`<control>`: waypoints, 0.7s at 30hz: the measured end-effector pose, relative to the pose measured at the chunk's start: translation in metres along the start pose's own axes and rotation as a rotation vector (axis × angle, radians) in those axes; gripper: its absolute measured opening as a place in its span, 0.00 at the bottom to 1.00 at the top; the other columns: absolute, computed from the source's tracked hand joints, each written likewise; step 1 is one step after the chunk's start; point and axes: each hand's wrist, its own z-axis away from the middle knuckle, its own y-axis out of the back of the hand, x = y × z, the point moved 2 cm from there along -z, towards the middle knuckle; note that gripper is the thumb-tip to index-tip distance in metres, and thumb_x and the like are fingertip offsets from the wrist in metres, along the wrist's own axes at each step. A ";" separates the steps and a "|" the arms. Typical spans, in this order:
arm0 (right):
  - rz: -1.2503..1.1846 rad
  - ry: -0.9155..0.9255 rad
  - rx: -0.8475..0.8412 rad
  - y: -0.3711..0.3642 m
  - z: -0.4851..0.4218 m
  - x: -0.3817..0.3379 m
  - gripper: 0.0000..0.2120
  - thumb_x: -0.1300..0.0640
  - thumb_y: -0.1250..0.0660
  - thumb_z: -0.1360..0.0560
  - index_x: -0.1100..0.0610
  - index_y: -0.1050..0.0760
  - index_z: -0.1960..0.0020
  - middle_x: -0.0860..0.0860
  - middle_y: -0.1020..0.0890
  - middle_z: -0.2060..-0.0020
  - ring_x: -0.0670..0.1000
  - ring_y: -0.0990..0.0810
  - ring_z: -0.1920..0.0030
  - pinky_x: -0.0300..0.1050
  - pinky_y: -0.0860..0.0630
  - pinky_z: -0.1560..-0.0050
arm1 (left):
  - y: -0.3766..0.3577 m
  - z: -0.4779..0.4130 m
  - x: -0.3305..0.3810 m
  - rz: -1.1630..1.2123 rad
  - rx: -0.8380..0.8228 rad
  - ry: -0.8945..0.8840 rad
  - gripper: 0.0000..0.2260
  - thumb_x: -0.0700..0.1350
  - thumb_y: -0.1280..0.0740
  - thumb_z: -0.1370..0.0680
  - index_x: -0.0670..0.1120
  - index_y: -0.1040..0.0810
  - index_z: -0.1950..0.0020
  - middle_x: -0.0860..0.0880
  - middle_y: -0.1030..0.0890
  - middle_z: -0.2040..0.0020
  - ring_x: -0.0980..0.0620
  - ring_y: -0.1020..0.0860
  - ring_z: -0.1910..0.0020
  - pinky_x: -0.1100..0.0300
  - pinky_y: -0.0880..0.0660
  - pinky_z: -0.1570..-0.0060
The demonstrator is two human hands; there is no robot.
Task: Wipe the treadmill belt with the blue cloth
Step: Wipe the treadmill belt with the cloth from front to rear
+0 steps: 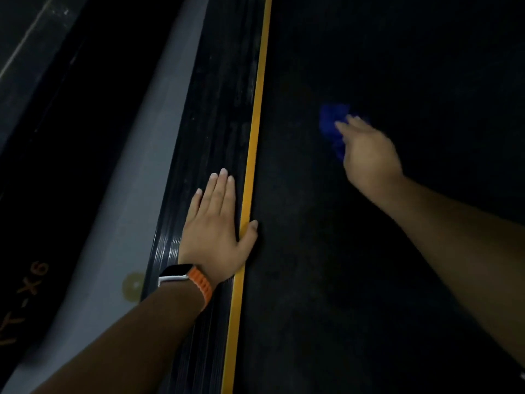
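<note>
The dark treadmill belt (pixel 369 251) fills the right half of the head view. A bunched blue cloth (pixel 331 123) lies on it, blurred by motion. My right hand (pixel 369 155) lies on top of the cloth with fingers stretched over it, pressing it onto the belt; most of the cloth is hidden under the hand. My left hand (pixel 216 226) rests flat, fingers straight, on the ribbed black side rail (pixel 216 109), its thumb reaching over the yellow stripe (pixel 255 137) onto the belt's edge.
A grey side cover (pixel 136 180) runs left of the rail, with a round yellowish mark (pixel 133 285) on it. Dark floor and another black frame with orange lettering (pixel 25 297) lie further left. A watch with an orange strap (pixel 187 280) is on my left wrist.
</note>
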 end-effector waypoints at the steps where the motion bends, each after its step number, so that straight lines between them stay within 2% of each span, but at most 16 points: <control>1: -0.009 -0.055 0.044 -0.003 0.002 -0.008 0.22 0.67 0.40 0.23 0.61 0.29 0.29 0.61 0.30 0.28 0.60 0.33 0.27 0.55 0.37 0.26 | 0.001 0.000 -0.001 -0.003 -0.004 -0.001 0.39 0.65 0.50 0.19 0.43 0.54 0.15 0.47 0.55 0.15 0.52 0.57 0.16 0.49 0.55 0.18; 2: -0.012 -0.025 0.062 -0.013 0.015 -0.024 0.22 0.69 0.37 0.25 0.62 0.27 0.32 0.62 0.28 0.31 0.62 0.30 0.30 0.56 0.35 0.28 | 0.001 0.000 -0.001 -0.006 -0.008 -0.005 0.39 0.65 0.50 0.19 0.43 0.54 0.15 0.47 0.55 0.15 0.52 0.57 0.16 0.48 0.55 0.18; 4: -0.039 0.185 0.015 -0.028 0.058 -0.071 0.22 0.68 0.34 0.27 0.60 0.25 0.34 0.60 0.25 0.33 0.60 0.27 0.32 0.56 0.35 0.28 | 0.001 0.002 -0.001 -0.009 -0.008 -0.015 0.39 0.65 0.49 0.19 0.43 0.54 0.15 0.46 0.54 0.15 0.51 0.57 0.16 0.48 0.54 0.18; 5: -0.043 0.334 -0.060 -0.031 0.083 -0.089 0.24 0.68 0.34 0.27 0.58 0.27 0.31 0.56 0.27 0.30 0.57 0.31 0.29 0.53 0.40 0.25 | 0.001 0.002 -0.001 -0.007 -0.006 -0.019 0.39 0.64 0.49 0.19 0.43 0.53 0.15 0.46 0.54 0.15 0.51 0.57 0.16 0.47 0.54 0.18; 7: -0.087 0.532 -0.233 -0.018 0.099 -0.098 0.30 0.67 0.36 0.24 0.51 0.36 0.24 0.49 0.39 0.23 0.49 0.43 0.23 0.46 0.54 0.23 | 0.002 0.002 0.001 -0.003 -0.005 -0.018 0.39 0.64 0.49 0.19 0.42 0.53 0.15 0.46 0.54 0.15 0.51 0.57 0.16 0.47 0.53 0.18; 8: -0.053 0.556 -0.271 -0.010 0.085 -0.096 0.32 0.67 0.37 0.24 0.50 0.39 0.23 0.48 0.42 0.22 0.48 0.46 0.22 0.46 0.54 0.23 | 0.003 0.002 0.001 -0.006 -0.010 -0.017 0.39 0.64 0.49 0.19 0.43 0.53 0.15 0.46 0.55 0.15 0.51 0.57 0.16 0.47 0.53 0.18; 10: 0.063 0.490 -0.225 -0.010 0.030 -0.089 0.34 0.67 0.34 0.25 0.51 0.40 0.23 0.50 0.42 0.22 0.51 0.45 0.22 0.52 0.47 0.22 | 0.002 0.000 0.000 -0.008 -0.031 -0.016 0.39 0.65 0.50 0.19 0.43 0.55 0.15 0.46 0.56 0.15 0.51 0.58 0.16 0.47 0.54 0.18; 13: 0.037 0.256 -0.176 -0.019 -0.049 -0.108 0.31 0.69 0.34 0.25 0.57 0.37 0.24 0.54 0.40 0.23 0.54 0.45 0.22 0.52 0.45 0.23 | 0.003 -0.001 0.000 -0.001 -0.025 -0.012 0.39 0.66 0.50 0.19 0.44 0.55 0.15 0.48 0.56 0.15 0.51 0.59 0.16 0.47 0.55 0.18; 16: -0.044 0.196 -0.079 -0.032 -0.037 -0.119 0.26 0.70 0.35 0.26 0.60 0.31 0.29 0.56 0.34 0.25 0.55 0.40 0.23 0.50 0.45 0.23 | 0.002 -0.002 -0.002 0.003 -0.004 -0.017 0.39 0.65 0.48 0.18 0.44 0.54 0.15 0.47 0.54 0.15 0.52 0.58 0.16 0.48 0.55 0.18; 19: -0.084 0.328 -0.045 -0.030 0.036 -0.116 0.26 0.69 0.38 0.27 0.59 0.29 0.30 0.57 0.30 0.28 0.56 0.35 0.26 0.48 0.46 0.25 | -0.001 0.000 -0.002 0.016 -0.007 -0.019 0.38 0.64 0.48 0.18 0.43 0.52 0.15 0.46 0.53 0.15 0.51 0.56 0.16 0.47 0.52 0.18; 21: -0.035 0.489 -0.183 -0.020 0.060 -0.113 0.29 0.67 0.41 0.25 0.57 0.35 0.25 0.54 0.37 0.24 0.53 0.41 0.23 0.46 0.53 0.25 | 0.001 0.001 -0.002 0.014 -0.009 -0.008 0.38 0.64 0.48 0.19 0.43 0.52 0.15 0.46 0.53 0.15 0.51 0.56 0.16 0.44 0.49 0.18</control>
